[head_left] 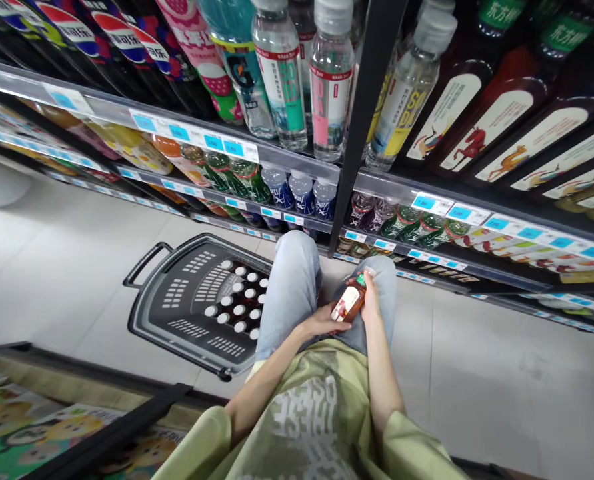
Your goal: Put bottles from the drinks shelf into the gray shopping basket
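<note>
A bottle of reddish-brown drink (pixel 350 298) with a cream label and a green neck band lies tilted over my lap. Around its lower end my left hand (pixel 325 321) is closed, and my right hand (pixel 371 299) grips its upper part near the cap. Left of my knees, a dark grey shopping basket (pixel 149 320) rests on the floor. Inside it stand several dark bottles with white caps (pixel 239 309), grouped at the side nearest my leg. My legs in light jeans are bent in front of the shelves.
Drink shelves (pixel 297 157) run across in front, with cola bottles (pixel 77 33), soda water bottles (pixel 331 87) and large tea bottles (pixel 497 123). A black upright post (pixel 359 100) divides them. Behind me at lower left is a rack of colourful packages (pixel 47 420). Pale floor tiles (pixel 477 373) extend to the right.
</note>
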The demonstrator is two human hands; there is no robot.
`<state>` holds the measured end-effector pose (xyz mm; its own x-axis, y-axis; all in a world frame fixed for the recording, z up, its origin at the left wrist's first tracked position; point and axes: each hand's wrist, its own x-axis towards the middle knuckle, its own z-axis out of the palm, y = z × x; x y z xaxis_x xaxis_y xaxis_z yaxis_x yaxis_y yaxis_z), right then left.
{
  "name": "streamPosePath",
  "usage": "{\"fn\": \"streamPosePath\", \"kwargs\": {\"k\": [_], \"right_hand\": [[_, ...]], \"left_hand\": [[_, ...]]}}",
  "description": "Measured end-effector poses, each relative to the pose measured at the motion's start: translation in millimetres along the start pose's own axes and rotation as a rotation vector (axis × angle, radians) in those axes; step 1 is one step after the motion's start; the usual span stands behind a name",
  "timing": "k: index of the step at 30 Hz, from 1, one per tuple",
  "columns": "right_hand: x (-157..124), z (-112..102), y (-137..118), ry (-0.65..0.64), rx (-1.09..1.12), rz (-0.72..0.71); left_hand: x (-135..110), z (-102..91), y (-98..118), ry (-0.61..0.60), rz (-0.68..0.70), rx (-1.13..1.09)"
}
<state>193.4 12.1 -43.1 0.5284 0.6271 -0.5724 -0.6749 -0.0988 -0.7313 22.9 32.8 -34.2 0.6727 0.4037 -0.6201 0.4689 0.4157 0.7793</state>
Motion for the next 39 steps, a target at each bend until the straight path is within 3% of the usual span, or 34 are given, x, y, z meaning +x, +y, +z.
{"fn": "streamPosePath", "kwargs": {"k": [4,8,10,15,17,19,22,24,28,33,36,39], "right_hand": [[1,2,6,0.118,-0.079,-0.054],[2,2,9,0.162,-0.072,-0.051],[0,-1,5,0.108,-0.012,-0.041],[-4,-9,-5,-0.022,0.173,-0.062],[-3,-7,-4,-0.014,0.158,-0.054],[-1,-2,0,0.03,0.081,-0.049],[2,5,8,0.097,-0.019,-0.058],[2,7,9,0.094,-0.018,-0.057],[-4,3,-4,0.01,0.027,-0.038],[-13,1,-18,-0.157,0.027,0.013],[-15,2,-19,-0.224,0.0,0.043],[-16,2,-17,-0.267,-0.018,0.08]], "left_hand": [[-3,2.4,8,0.202,0.047,0.392],[-3,6.6,10,0.296,0.099,0.468],[-2,5.1,10,0.242,0.136,0.356],[0,-3.7,14,-0.039,0.16,-0.137],[1,-3.4,13,-0.061,0.174,-0.155],[2,0.4,9,0.047,0.234,0.0],[3,9.1,0,0.309,0.296,0.327],[4,12.8,-4,0.383,0.308,0.458],[5,9.8,0,0.289,0.368,0.415],[5,3.7,5,0.066,0.303,0.202],[4,6.3,4,0.095,0.343,0.208],[-2,9.1,5,0.199,0.465,0.25]]}}
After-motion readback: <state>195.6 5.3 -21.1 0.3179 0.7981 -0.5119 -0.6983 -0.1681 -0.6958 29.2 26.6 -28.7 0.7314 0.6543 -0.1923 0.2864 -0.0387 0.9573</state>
